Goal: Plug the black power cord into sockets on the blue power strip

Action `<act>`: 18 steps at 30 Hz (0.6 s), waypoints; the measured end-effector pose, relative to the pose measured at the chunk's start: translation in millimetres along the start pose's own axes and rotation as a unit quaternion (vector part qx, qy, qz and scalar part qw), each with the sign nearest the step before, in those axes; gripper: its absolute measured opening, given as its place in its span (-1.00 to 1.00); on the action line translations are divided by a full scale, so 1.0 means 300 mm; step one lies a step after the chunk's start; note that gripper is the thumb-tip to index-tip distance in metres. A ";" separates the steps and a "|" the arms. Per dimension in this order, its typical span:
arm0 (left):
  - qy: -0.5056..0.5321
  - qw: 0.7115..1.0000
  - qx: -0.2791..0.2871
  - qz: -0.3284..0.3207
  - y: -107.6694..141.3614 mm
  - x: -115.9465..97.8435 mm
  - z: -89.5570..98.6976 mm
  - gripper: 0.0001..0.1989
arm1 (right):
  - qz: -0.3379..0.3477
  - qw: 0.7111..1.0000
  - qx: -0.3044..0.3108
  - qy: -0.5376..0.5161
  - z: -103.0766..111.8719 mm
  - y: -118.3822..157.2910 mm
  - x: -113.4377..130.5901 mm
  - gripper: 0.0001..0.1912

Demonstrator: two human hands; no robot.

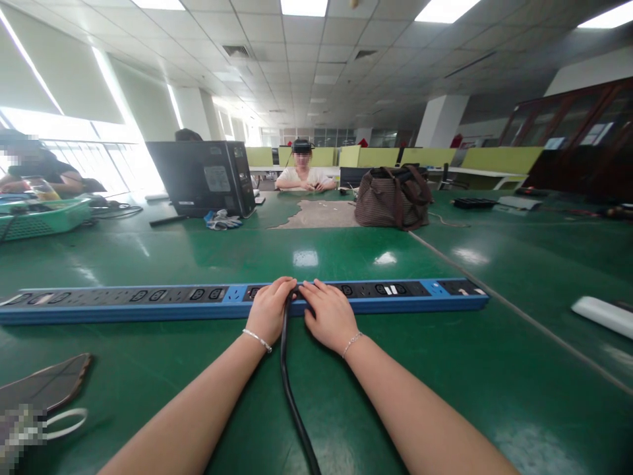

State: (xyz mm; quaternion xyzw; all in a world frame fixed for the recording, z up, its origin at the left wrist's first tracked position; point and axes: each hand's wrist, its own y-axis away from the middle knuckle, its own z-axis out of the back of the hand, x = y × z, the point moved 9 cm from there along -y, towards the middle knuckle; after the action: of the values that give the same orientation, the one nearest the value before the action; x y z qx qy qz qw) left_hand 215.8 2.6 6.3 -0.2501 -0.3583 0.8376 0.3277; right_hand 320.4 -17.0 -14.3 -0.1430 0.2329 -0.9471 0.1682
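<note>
A long blue-and-black power strip (pixel 163 311), with rows of sockets and blue sections, lies crosswise on the green table. Near its middle, a black power cord (pixel 291 389) runs up between my hands toward the sockets. My left hand (pixel 270 307) is closed at the cord's upper end, and its fingers cover the plug. Close on the other side, my right hand (pixel 330 310) bends over the strip, fingers on top and thumb at the front edge. How the plug sits in the socket is hidden.
A phone (pixel 49 379) lies at the lower left. Farther back are a green basket (pixel 54 221), a black computer case (pixel 200 178), gloves (pixel 222 220) and a brown bag (pixel 390 198). A white bar (pixel 603 315) lies right. Across the table sits a person (pixel 304 175); another (pixel 47 168) is left.
</note>
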 end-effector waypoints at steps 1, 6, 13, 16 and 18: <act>0.014 0.999 -0.030 0.005 -0.008 -0.005 0.024 -0.76 | -0.001 1.000 -0.001 -0.001 0.000 0.000 0.000 -0.50; 0.060 0.982 -0.177 0.021 -0.041 -0.019 0.179 -0.77 | -0.004 1.000 0.002 0.002 -0.005 -0.001 0.001 -0.51; 0.031 0.955 -0.165 0.244 0.018 0.296 0.322 -0.73 | 0.002 1.000 0.012 0.006 -0.005 -0.001 0.000 -0.51; 0.051 0.944 -0.097 0.310 0.061 0.428 0.346 -0.73 | 0.002 1.000 0.014 0.004 -0.005 -0.002 -0.001 -0.51; 0.054 0.946 -0.038 0.316 0.081 0.474 0.333 -0.71 | 0.002 1.000 0.013 0.003 -0.004 -0.002 -0.001 -0.51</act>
State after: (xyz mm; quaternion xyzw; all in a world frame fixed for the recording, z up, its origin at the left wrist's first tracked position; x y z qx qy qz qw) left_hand 47.9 49.7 23.3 -0.4080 -0.2741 0.8691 0.0554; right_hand 320.1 -16.0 -15.2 -0.1375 0.2216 -0.9500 0.1715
